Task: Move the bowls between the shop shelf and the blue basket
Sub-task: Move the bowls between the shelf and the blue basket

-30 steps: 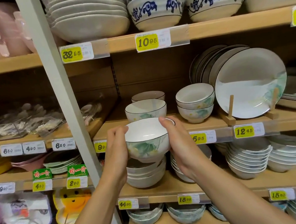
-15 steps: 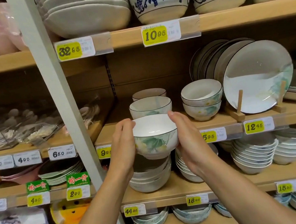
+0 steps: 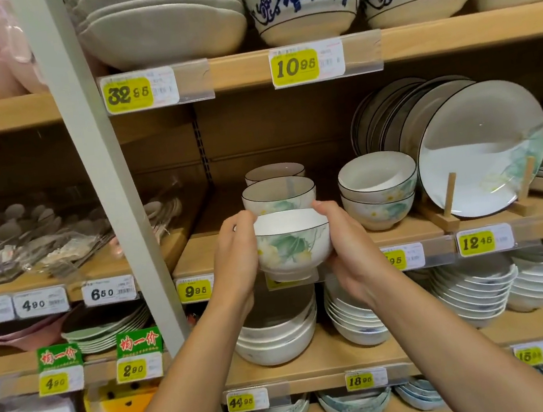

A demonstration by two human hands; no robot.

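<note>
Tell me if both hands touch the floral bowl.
Touching. Head view: the left hand and right hand cup the bowl on opposite sides, thumbs at its rim, no gap visible.

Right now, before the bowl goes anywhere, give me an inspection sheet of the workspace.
Surface: wooden shelf, price tags along its front edge.
Job's things: green-leaf bowl upright, held before the shelf edge; matching bowl right behind it; stacked pair to its right. Blue basket not in view.
Clutter: leaning plates on a wooden stand.
Grippers: left hand and right hand grip the bowl's opposite sides.
Cables: nothing seen.
Surroundings: grey upright post; stacked bowls on the shelf below.
</note>
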